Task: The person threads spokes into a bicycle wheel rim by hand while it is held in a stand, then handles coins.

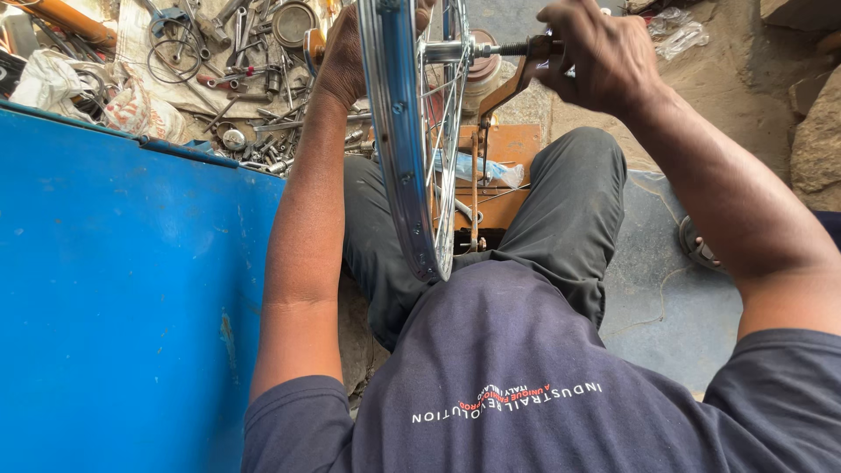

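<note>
A shiny bicycle wheel rim [399, 149] with thin spokes stands upright between my knees, held in a rusty brown truing stand [491, 166]. My left hand [342, 57] rests behind the rim on its left side, against the stand's arm, partly hidden by the rim. My right hand [596, 52] is closed around the threaded axle end [517, 50] and the stand's fork on the right side of the hub.
A blue metal panel [131, 289] fills the left. Several loose tools, wrenches and metal parts [236, 61] lie on cloth at the upper left. Stones [819, 131] sit at the right, a sandalled foot [696, 245] beside my right leg.
</note>
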